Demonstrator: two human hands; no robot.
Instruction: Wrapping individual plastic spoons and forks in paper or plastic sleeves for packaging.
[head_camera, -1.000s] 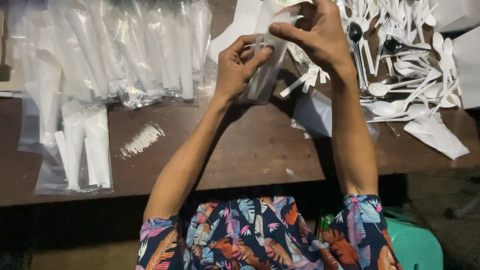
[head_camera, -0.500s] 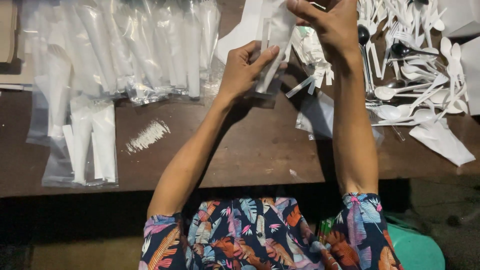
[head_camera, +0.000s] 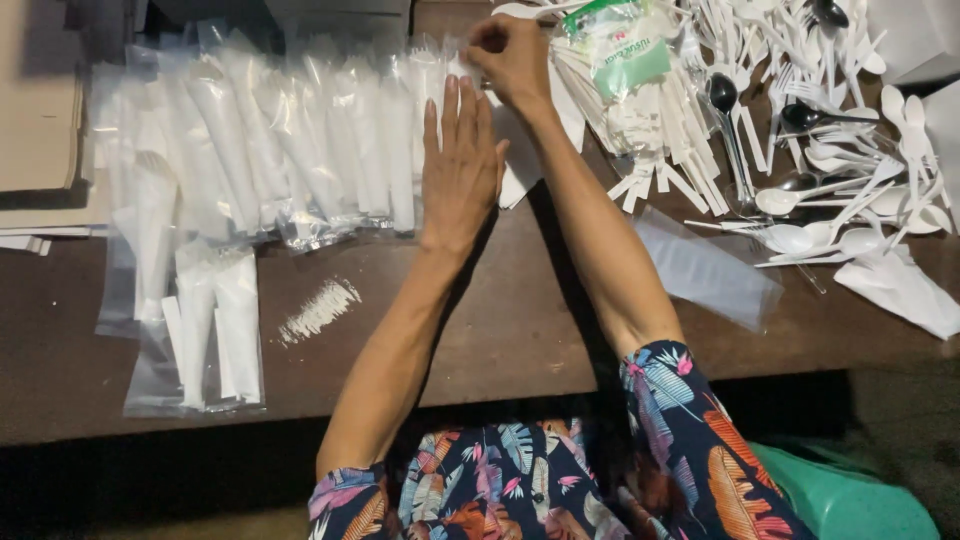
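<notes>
You're laying a filled clear packet (head_camera: 455, 75) onto the far row: left hand (head_camera: 460, 165) flat, open on it, right hand (head_camera: 515, 60) pinching its far end; next, release cleanly.

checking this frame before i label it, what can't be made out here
- What the right hand pinches: hidden in the head view by its own curled fingers.
- What lies under the left hand: the flat palm covers it.
- Contents of the packed clear bags: glare and overlap blur them into white shapes.
- The loose white cutlery: cut off by the top and right edges.
</notes>
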